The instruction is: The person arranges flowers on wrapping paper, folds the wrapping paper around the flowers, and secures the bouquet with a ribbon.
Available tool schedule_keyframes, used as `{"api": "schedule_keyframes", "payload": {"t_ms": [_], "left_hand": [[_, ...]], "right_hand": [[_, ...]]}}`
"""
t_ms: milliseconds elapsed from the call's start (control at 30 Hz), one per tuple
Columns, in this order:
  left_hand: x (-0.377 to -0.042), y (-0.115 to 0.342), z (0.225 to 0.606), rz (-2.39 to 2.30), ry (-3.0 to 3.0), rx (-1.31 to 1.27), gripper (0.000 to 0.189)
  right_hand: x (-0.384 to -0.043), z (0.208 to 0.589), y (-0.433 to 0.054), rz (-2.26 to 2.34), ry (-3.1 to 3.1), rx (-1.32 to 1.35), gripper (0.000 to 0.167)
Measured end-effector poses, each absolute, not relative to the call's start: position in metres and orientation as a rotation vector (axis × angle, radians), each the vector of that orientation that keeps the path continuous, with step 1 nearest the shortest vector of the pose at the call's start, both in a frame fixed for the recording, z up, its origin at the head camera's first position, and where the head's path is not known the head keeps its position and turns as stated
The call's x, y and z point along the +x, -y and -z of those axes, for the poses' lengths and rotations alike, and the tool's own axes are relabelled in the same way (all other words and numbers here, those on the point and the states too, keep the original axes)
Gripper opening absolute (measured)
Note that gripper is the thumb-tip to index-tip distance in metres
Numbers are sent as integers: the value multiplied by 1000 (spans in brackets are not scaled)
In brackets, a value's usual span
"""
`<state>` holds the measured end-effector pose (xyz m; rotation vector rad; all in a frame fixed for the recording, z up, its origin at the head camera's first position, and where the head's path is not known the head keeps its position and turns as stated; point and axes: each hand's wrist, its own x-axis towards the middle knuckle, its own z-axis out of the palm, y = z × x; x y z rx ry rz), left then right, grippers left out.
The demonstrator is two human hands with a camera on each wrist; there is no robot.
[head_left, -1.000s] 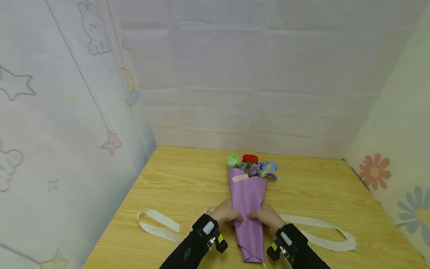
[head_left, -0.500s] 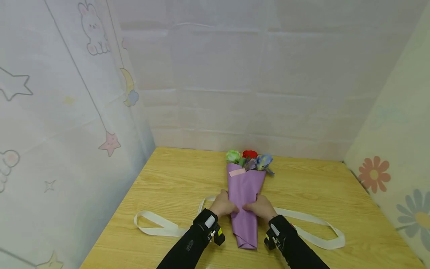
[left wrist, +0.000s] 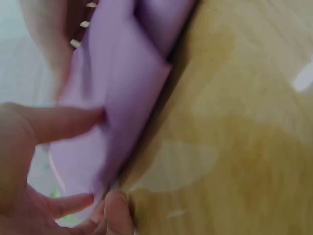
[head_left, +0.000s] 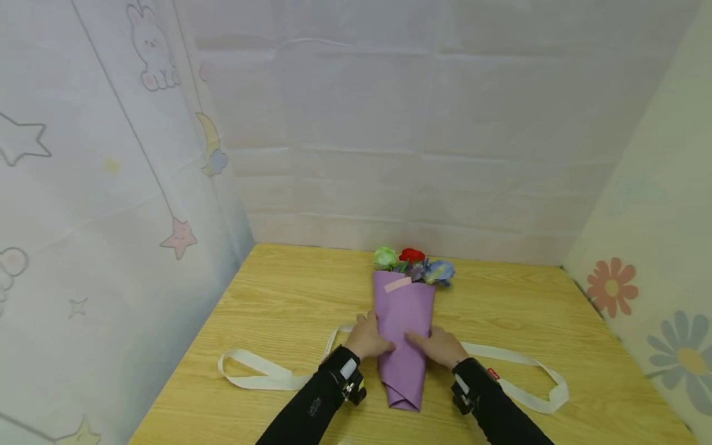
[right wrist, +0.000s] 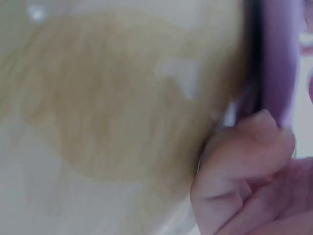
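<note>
We see a wood-grain tabletop (head_left: 512, 309) against a pale back wall (head_left: 356, 123), with drawings on the left wall (head_left: 128, 266) and flower prints on the right one (head_left: 639, 216). A white ribbon (head_left: 264, 382) lies in loops to both sides. Between them is the purple wrap (head_left: 405, 309), its narrow end towards us, with green, red, violet and blue flowers (head_left: 439, 272) out of its wide end and a pink strip (head_left: 398, 284) near the rim. Both hands are closed on the wrap's edges — the left hand (head_left: 367, 339) and right hand (head_left: 442, 348) each lay a thumb across its front, fingers curled around the side.
</note>
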<state>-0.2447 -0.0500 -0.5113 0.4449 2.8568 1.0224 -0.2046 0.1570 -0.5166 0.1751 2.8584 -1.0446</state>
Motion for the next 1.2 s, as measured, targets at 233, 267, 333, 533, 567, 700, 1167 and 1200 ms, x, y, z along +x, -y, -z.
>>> {"api": "schedule_keyframes", "payload": {"t_ms": [233,267,333,533,567,700,1167,1200], "left_hand": [[-255,86,507,-960,-3017,454,34],[-256,92,507,-891,-3070,452,25],[-257,101,509,-755,-3146,438,9],[-264,114,510,-703,-3153,439,27],[-265,115,510,-709,-3136,440,32],[-271,117,509,-754,-3020,438,40],[-302,161,495,-1032,-2611,494,32],[-304,166,496,-1035,-2608,490,36]], "right_hand": [[-196,517,-213,856,-3140,2,16],[-195,520,-219,770,-3176,-52,18],[-193,528,-229,658,-3214,-144,24],[-198,537,-243,693,-3188,-255,5],[-199,537,-245,703,-3177,-259,9],[-204,529,-254,876,-3021,-274,8],[-202,493,-316,987,-2601,-237,34],[-200,492,-321,982,-2606,-233,33]]}}
